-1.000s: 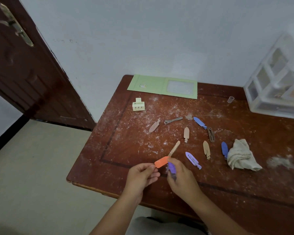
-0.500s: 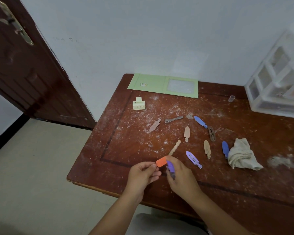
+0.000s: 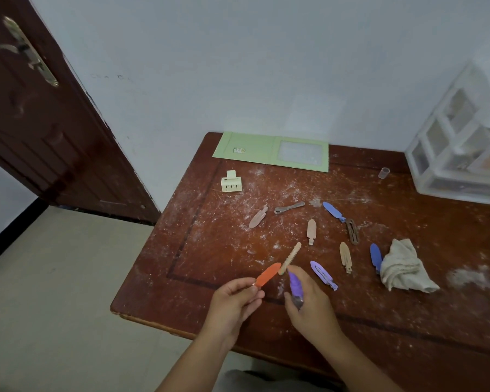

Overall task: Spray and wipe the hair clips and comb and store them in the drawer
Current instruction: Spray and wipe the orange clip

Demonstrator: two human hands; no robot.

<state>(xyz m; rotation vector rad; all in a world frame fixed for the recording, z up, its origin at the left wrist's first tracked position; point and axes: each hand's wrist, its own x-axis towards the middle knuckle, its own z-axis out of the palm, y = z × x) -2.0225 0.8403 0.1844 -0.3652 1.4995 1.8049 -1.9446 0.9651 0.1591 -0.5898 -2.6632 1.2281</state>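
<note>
Hair clips [image 3: 313, 230] lay scattered on the dusty tabletop [image 3: 408, 292], none yet stored in the drawer unit [image 3: 461, 154]; the left hand [image 3: 234, 302] pinched an orange clip [image 3: 268, 274], the right hand [image 3: 309, 302] gripped a purple spray bottle [image 3: 295, 287].

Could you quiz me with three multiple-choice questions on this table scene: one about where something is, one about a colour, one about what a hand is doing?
1. Where does the crumpled cloth lie?
A. beside the green folder
B. on the right part of the table, touching a blue clip
C. on the floor

2. What colour is the clip in the left hand?
A. orange
B. green
C. white

3. What is the right hand doing?
A. lying flat on the table
B. gripping a purple spray bottle
C. holding the cloth

Answers: 1 B, the cloth sits against the blue clip. 2 A, the orange clip is pinched there. 3 B, fingers wrap the purple spray bottle.
</note>
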